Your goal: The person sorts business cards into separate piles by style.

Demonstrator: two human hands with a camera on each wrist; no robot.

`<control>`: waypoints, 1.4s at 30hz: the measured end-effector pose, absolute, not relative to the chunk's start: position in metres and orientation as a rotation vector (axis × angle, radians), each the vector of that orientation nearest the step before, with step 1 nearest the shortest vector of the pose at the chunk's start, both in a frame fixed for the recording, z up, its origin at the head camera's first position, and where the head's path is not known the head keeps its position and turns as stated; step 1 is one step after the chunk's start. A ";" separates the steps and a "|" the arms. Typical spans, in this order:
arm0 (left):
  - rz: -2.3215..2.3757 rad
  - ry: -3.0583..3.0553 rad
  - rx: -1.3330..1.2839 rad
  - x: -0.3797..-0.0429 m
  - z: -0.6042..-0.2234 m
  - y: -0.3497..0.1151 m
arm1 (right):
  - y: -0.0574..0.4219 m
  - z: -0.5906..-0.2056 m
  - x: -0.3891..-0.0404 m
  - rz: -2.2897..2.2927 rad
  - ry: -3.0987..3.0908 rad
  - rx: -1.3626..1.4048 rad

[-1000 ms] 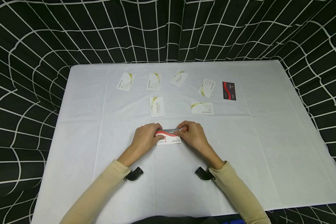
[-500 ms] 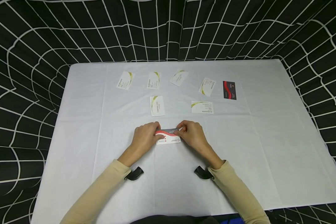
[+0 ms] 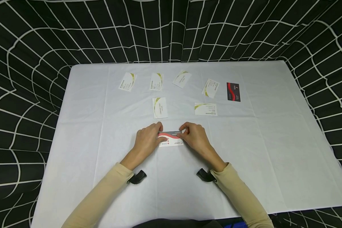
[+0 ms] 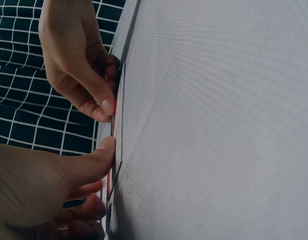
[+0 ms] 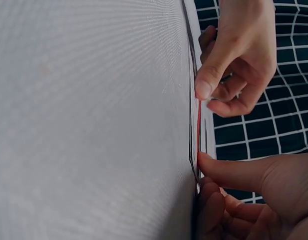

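Midway along the near part of the table lies a white business card (image 3: pixel 172 143) with a red wave and a grey band on its far side. My left hand (image 3: pixel 146 139) grips its left end, thumb on the printed face and fingers at the far edge. At the far right corner my right hand (image 3: pixel 196 136) pinches the card between thumb and fingers. Seen nearly edge-on in the left wrist view, the card (image 4: pixel 119 115) shows thin dark edge lines. Both thumbs rest on its face in the right wrist view, while the fingers partly hide the edge.
Green-and-white business cards lie farther back, including an upright one (image 3: pixel 160 108) and a sideways one (image 3: pixel 205 109). A black card with a red wave (image 3: pixel 233 91) lies to the right of the back row. White cloth covers the table (image 3: pixel 273 142); dark netted curtains (image 3: pixel 171 31) surround it.
The hands and the card stay almost in place. My right wrist shifts very slightly to the left; the other cards have not moved.
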State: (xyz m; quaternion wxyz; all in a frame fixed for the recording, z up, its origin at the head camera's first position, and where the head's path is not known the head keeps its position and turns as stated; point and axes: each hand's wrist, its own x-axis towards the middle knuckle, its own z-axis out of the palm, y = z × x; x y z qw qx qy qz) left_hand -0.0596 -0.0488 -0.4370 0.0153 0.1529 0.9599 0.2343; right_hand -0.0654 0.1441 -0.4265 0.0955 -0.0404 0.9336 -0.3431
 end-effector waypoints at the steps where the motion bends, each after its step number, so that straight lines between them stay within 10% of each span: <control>1: 0.733 2.981 0.475 -0.059 -0.437 -0.049 | 0.144 -0.426 -0.066 -1.015 2.763 -0.119; 20: 0.896 3.066 0.523 -0.058 -0.439 -0.047 | 0.158 -0.424 -0.073 -1.096 2.686 -0.208; 42: 0.997 2.998 0.649 -0.059 -0.429 -0.030 | 0.288 -0.415 -0.135 -1.142 2.872 -0.329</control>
